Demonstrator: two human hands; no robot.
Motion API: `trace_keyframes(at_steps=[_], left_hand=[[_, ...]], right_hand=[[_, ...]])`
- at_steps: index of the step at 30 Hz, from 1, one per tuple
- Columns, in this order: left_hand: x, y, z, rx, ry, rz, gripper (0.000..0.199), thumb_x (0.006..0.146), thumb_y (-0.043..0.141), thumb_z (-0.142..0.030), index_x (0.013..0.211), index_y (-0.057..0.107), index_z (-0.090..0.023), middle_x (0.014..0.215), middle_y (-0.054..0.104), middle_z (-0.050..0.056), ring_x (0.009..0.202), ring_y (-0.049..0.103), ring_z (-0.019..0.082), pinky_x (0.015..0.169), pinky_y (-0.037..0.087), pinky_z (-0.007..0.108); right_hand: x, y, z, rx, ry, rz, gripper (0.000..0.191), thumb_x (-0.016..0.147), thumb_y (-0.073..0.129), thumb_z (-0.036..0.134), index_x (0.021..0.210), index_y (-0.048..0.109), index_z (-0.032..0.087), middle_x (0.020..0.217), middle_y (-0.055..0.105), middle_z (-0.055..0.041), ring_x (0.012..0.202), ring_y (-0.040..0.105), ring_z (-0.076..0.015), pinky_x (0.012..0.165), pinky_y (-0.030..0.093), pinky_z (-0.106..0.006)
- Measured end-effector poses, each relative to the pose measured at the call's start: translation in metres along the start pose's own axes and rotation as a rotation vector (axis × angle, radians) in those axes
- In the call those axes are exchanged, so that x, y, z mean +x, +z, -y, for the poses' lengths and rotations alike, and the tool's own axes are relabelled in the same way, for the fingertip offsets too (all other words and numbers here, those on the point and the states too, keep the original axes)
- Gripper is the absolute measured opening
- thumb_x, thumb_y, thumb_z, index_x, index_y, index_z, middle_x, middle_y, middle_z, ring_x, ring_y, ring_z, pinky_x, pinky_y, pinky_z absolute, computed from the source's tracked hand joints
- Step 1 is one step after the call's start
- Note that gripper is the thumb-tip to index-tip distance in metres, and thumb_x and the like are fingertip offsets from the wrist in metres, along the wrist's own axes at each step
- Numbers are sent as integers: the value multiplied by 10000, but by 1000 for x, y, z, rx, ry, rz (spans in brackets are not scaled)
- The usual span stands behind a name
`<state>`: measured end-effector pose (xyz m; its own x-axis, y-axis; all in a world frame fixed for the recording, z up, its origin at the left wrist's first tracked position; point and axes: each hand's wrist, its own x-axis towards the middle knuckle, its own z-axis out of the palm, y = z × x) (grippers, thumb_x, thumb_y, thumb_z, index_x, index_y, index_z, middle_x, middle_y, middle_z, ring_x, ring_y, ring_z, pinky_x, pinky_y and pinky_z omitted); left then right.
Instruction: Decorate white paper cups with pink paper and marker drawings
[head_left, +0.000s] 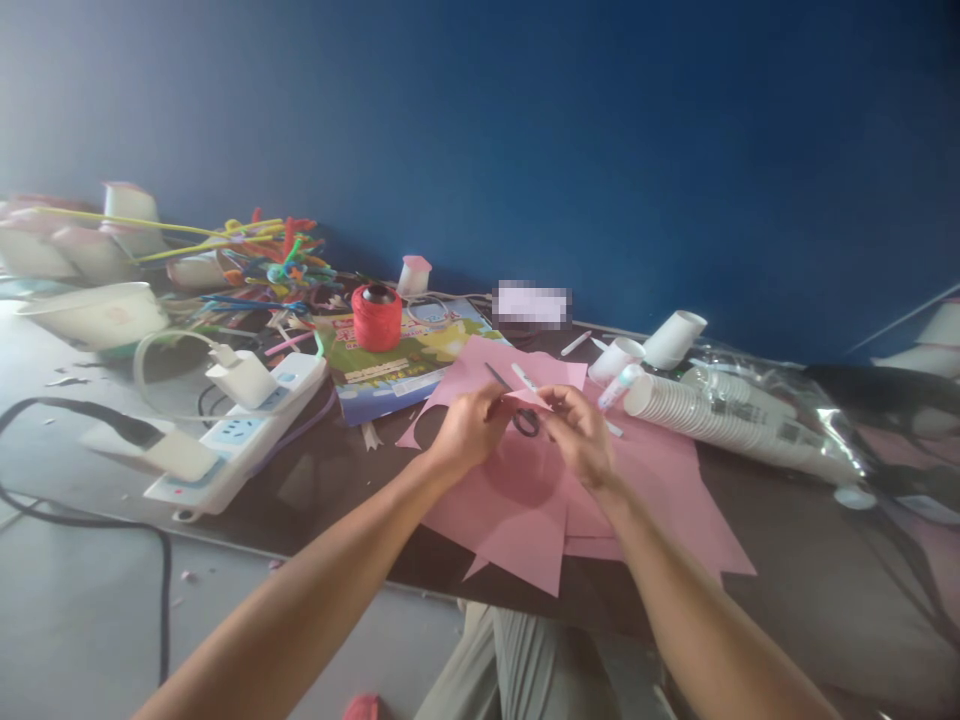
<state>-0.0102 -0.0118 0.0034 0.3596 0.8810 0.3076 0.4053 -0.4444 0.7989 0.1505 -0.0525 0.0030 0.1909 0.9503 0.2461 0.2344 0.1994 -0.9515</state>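
Head view: at frame centre, left hand (472,430) and right hand (579,432) both pinch a small pink paper piece (529,398) over dark-handled scissors (533,420) and pink sheets (637,485); dark tabletop (315,490) shows lower left, its front edge slanting below; upper centre, a booklet (420,355) bears blurred, unreadable lettering.

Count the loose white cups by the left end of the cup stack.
2: a nearer cup beyond the right hand, and a farther cup to its right, behind the cup stack. Others may be hidden.
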Motion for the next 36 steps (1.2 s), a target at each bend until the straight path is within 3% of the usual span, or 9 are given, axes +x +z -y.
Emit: trace_keyframes(at_steps=[4, 9, 13, 20, 23, 28, 33, 36], left_hand=[[-1, -2, 9, 119, 211, -120, 169, 833, 458, -158, 895, 615, -173, 758, 653, 26, 651, 578, 129, 622, 395, 228], [-3, -5, 11, 194, 241, -152, 228, 838, 445, -156, 972, 628, -176, 859, 686, 66, 735, 616, 159, 685, 422, 246], [-4, -6, 10, 221, 269, -136, 256, 849, 426, -153, 994, 633, -195, 912, 692, 68, 789, 628, 164, 719, 432, 248], [-5, -2, 13, 164, 315, -74, 386, 796, 419, -67, 1102, 609, -208, 1003, 679, 76, 881, 632, 181, 783, 450, 277], [-3, -1, 10, 30, 248, -104, 349, 824, 419, -100, 1117, 586, -192, 971, 670, 73, 834, 625, 163, 743, 455, 264], [1, -4, 0, -414, -79, -64, 284, 913, 411, -343, 1090, 555, -175, 794, 609, 11, 507, 534, 77, 527, 417, 217], [3, -8, -9, -584, -207, 41, 326, 820, 580, -383, 1048, 572, -151, 614, 516, -45, 464, 458, 63, 467, 355, 195], [5, -9, -8, -658, -258, 34, 319, 765, 639, -360, 1003, 576, -156, 599, 493, -58, 455, 414, 51, 447, 317, 190]], right_hand=[[5, -2, 0, 181, 61, -63, 181, 709, 610, 252, 880, 617, 194, 645, 589, 39, 465, 435, -74, 466, 335, -228], [6, -4, -1, 305, 128, -71, 202, 783, 604, 378, 875, 625, 200, 518, 521, 54, 444, 407, -84, 441, 272, -224], [5, -4, 0, 404, 218, 57, 352, 751, 629, 502, 925, 624, 196, 663, 598, 10, 477, 446, -94, 461, 317, -242], [4, -4, 4, 592, 355, 195, 360, 703, 740, 302, 1033, 615, 228, 753, 604, 15, 624, 526, -115, 558, 403, -234], [5, -5, 3, 654, 355, 176, 349, 681, 753, 248, 1006, 631, 228, 748, 588, 24, 635, 516, -107, 558, 401, -218], [6, -8, 2, 660, 322, 171, 334, 687, 735, 232, 1003, 627, 247, 766, 584, 26, 652, 521, -115, 593, 416, -235], [6, -8, 4, 617, 316, 199, 358, 679, 739, 251, 1018, 622, 246, 783, 587, 21, 636, 504, -113, 561, 386, -232], [5, -6, 4, 621, 294, 211, 326, 711, 718, 292, 1013, 614, 230, 741, 564, 30, 568, 444, -90, 538, 354, -231]])
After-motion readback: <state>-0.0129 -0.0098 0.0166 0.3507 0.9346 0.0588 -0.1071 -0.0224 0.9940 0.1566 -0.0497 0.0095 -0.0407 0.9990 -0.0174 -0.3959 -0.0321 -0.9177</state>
